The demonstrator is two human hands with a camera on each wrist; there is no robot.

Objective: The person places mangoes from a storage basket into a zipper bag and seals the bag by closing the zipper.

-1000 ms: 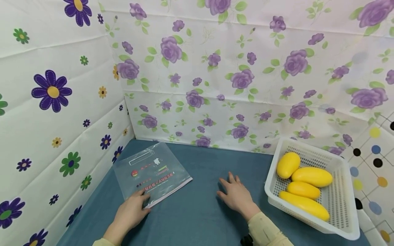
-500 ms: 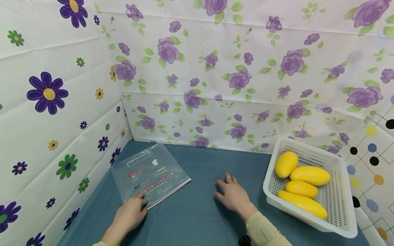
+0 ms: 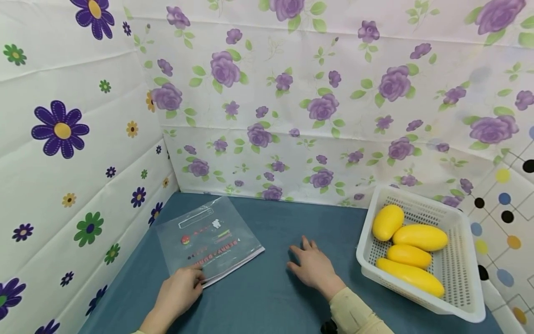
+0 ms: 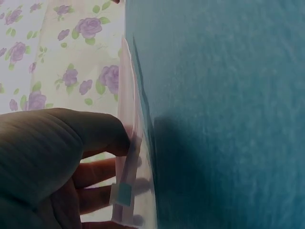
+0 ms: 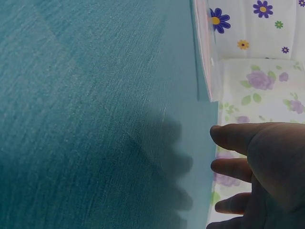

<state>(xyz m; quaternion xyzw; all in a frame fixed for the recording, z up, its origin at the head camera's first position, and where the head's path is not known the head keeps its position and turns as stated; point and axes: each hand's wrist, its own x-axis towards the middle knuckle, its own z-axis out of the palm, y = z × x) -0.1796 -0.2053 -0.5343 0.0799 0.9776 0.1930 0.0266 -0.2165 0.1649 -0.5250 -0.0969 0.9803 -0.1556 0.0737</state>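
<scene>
Two hands: left hand [image 3: 179, 291] gripping bag [image 3: 208, 239].

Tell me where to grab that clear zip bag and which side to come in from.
Take the zip bag by its near zipper edge, coming in from the person's side, probably. It lies flat on the blue table, so only that stiffer, thicker strip offers a lip. The left hand already pinches it there, thumb on top; the slider sits by its fingers.

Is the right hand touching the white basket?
No, the right hand lies open on the blue table, apart from the basket with bare cloth between them.
</scene>
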